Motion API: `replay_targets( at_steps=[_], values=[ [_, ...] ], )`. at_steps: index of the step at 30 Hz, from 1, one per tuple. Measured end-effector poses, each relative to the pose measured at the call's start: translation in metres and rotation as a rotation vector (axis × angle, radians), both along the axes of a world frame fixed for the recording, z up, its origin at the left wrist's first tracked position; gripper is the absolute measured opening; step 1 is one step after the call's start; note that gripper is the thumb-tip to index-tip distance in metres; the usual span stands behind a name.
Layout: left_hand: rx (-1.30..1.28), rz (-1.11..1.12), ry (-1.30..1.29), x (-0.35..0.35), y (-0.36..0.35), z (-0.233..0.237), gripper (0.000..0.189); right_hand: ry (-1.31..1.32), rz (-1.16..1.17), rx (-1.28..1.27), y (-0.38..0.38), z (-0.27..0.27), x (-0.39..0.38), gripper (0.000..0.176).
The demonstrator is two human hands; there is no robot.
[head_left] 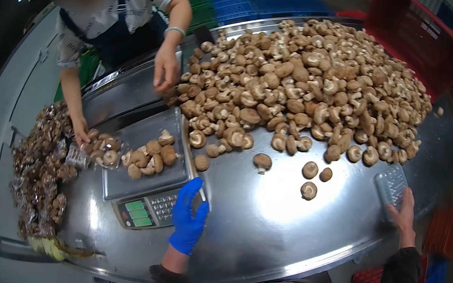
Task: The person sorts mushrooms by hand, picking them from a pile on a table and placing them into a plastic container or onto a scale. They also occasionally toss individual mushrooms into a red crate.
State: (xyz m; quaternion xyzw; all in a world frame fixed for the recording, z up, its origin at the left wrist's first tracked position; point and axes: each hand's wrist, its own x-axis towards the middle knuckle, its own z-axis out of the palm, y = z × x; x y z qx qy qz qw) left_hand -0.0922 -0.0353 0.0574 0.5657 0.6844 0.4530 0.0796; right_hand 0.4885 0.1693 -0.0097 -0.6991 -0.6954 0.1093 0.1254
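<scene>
My left hand (188,222), in a blue glove, is beside the right edge of the weighing scale (144,212). Its thumb and fingers are apart, with nothing between them. On the scale's flat metal pan (122,184) lies a small heap of shiitake mushrooms (145,156). My bare right hand (404,215) grips the near side of a clear plastic tray (390,185) at the right of the steel table (260,226). Between my hands, a few loose mushrooms (308,190) lie on the steel.
A big mushroom pile (309,83) covers the table's far side, with a tipped red crate (414,41) behind it. Across the table, a co-worker's hand (81,133) is at a bagged pack of mushrooms (104,149). Many bagged packs (42,170) are heaped at the left.
</scene>
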Motion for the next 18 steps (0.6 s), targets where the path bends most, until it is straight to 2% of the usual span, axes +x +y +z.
replay_targets(
  at_steps=[5, 8, 10, 14, 18],
  values=[
    [-0.041, 0.001, 0.003, 0.003, -0.002, 0.000, 0.049, 0.110, -0.109, -0.074, 0.009, 0.014, -0.009, 0.100],
    [-0.033, 0.030, -0.055, 0.007, -0.006, -0.008, 0.047, -0.002, -0.073, -0.001, 0.010, 0.006, -0.003, 0.100],
    [-0.047, 0.027, -0.197, 0.015, -0.011, -0.018, 0.045, -0.003, -0.066, 0.071, 0.007, 0.008, -0.009, 0.096],
    [-0.128, 0.038, -0.213, 0.040, -0.014, -0.025, 0.043, 0.000, -0.077, 0.102, 0.000, 0.019, -0.023, 0.091],
    [-0.157, -0.048, -0.191, 0.059, -0.015, -0.019, 0.043, -0.013, -0.044, 0.162, -0.012, 0.034, -0.043, 0.087]
  ],
)
